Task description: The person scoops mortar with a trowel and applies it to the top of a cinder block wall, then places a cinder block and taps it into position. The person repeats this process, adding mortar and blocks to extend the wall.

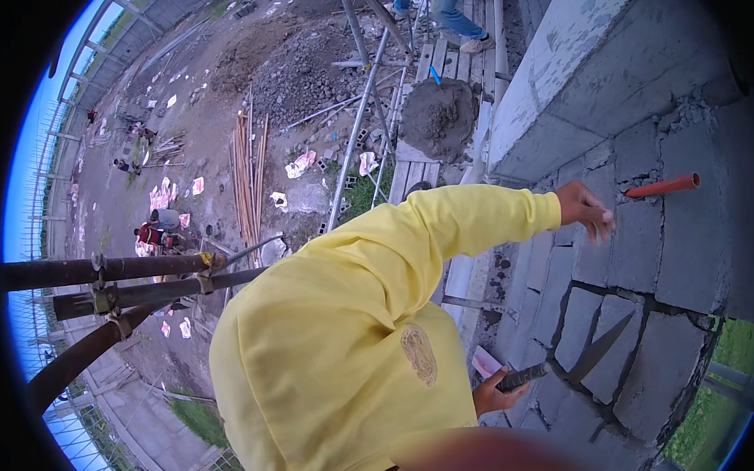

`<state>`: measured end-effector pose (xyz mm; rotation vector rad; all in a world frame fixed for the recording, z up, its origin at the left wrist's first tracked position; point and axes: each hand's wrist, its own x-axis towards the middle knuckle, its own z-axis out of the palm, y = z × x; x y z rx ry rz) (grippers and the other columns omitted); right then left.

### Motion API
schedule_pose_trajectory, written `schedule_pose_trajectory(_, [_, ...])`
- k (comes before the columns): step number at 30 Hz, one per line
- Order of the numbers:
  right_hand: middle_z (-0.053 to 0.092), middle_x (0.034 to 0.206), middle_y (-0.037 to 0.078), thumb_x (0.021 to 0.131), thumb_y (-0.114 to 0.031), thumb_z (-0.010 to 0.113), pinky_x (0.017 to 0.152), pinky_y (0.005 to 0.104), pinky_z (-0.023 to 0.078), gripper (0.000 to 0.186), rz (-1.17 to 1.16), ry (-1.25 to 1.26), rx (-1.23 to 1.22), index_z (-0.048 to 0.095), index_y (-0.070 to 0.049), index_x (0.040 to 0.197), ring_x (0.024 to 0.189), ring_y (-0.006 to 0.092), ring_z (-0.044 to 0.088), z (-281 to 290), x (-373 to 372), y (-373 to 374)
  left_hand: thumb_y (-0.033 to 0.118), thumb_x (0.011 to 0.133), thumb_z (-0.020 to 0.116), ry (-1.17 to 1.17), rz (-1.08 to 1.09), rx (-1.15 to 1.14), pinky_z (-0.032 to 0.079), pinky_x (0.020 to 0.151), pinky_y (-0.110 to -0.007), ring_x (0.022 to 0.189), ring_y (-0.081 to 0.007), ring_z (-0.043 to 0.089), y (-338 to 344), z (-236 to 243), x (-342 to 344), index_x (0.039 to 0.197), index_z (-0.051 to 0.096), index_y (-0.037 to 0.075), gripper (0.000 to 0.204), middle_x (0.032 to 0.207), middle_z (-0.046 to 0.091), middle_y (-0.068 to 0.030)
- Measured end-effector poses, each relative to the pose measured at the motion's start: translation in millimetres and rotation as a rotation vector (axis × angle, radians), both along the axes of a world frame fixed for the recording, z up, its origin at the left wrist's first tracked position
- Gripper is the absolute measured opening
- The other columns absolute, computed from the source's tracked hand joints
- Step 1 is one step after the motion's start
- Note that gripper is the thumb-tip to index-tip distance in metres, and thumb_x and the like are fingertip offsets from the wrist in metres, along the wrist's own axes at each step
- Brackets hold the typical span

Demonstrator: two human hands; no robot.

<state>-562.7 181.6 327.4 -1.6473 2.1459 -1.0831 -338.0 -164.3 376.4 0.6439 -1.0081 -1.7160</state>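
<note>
My left hand [588, 212], at the end of a yellow sleeve, reaches to the block wall [634, 244], just left of an orange pipe [663, 186] that sticks out of a mortar joint. Its fingers are loosely bent and slightly blurred, with nothing visible in them. Lower down, my right hand [498, 395] is wrapped round the dark handle of a trowel [601, 350]. The trowel's pointed blade lies over the grey blocks, with its tip slanting up and right. Dark gaps run between several blocks beside the blade. I cannot tell whether the blade touches the wall.
A mortar heap [437, 120] sits on scaffold planks [415, 177], with a blue handle poking from it. Another person's legs [455, 14] stand beyond. A concrete column [565, 84] rises beside the wall. Rusty scaffold pipes [135, 269] cross at left, above ground with long timber [244, 181] and rubble.
</note>
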Motion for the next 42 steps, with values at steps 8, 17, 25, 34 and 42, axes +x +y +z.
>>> schedule_pose_trajectory(8, [0.066, 0.086, 0.007, 0.096, -0.012, 0.066, 0.052, 0.0258, 0.047, 0.026, 0.383, -0.541, 0.497, 0.057, 0.000, 0.116, 0.056, 0.0098, 0.057, -41.9, 34.0, -87.0, 0.004, 0.098, 0.064, -0.420, 1.101, 1.201, 0.065, 0.069, -0.038, 0.071, -0.0247, 0.074, 423.7, -320.8, 346.5, 0.131, 0.065, 0.005, 0.033, 0.090, 0.075, -0.0145])
schedule_pose_trajectory(17, [0.053, 0.067, -0.001, 0.099, -0.021, 0.065, 0.041, 0.0278, 0.040, 0.017, 0.383, -0.683, 1.257, 0.056, -0.008, 0.102, 0.047, 0.0104, 0.051, -193.3, 169.1, -238.1, 0.042, 0.098, 0.063, -0.309, 1.029, 1.785, 0.050, 0.091, -0.051, 0.120, -0.0280, 0.065, 649.1, -351.2, 359.8, 0.139, 0.059, 0.017, 0.049, 0.131, 0.068, -0.0014])
schedule_pose_trajectory(25, [0.057, 0.067, 0.004, 0.091, -0.023, 0.072, 0.042, 0.0344, 0.045, 0.025, 0.510, -0.385, 1.293, 0.059, -0.002, 0.097, 0.048, 0.0152, 0.055, -414.7, 336.5, -399.8, 0.028, 0.093, 0.079, -0.288, 1.223, 1.200, 0.043, 0.057, -0.023, 0.063, -0.0125, 0.064, 295.7, -428.8, 321.6, 0.089, 0.074, 0.001, 0.028, 0.076, 0.072, -0.0076])
schedule_pose_trajectory(34, [0.050, 0.064, 0.001, 0.097, -0.029, 0.067, 0.043, 0.0358, 0.044, 0.029, 0.675, -0.512, 1.487, 0.054, -0.003, 0.099, 0.046, 0.0166, 0.051, -618.2, 458.5, -543.4, 0.012, 0.092, 0.071, -0.263, 0.067, 1.220, 0.048, 0.108, -0.038, 0.122, -0.0251, 0.065, 104.4, -499.1, 169.8, 0.131, 0.067, 0.012, 0.039, 0.124, 0.072, -0.0107])
schedule_pose_trajectory(42, [0.049, 0.063, 0.000, 0.099, -0.047, 0.065, 0.044, 0.0317, 0.038, 0.046, 0.750, -0.328, 1.382, 0.052, -0.006, 0.082, 0.048, 0.0131, 0.048, -746.5, 553.2, -557.6, 0.035, 0.092, 0.067, -0.417, -0.084, 1.142, 0.053, 0.100, -0.045, 0.111, -0.0374, 0.069, 79.2, -505.6, 177.0, 0.126, 0.070, 0.019, 0.038, 0.117, 0.073, -0.0178])
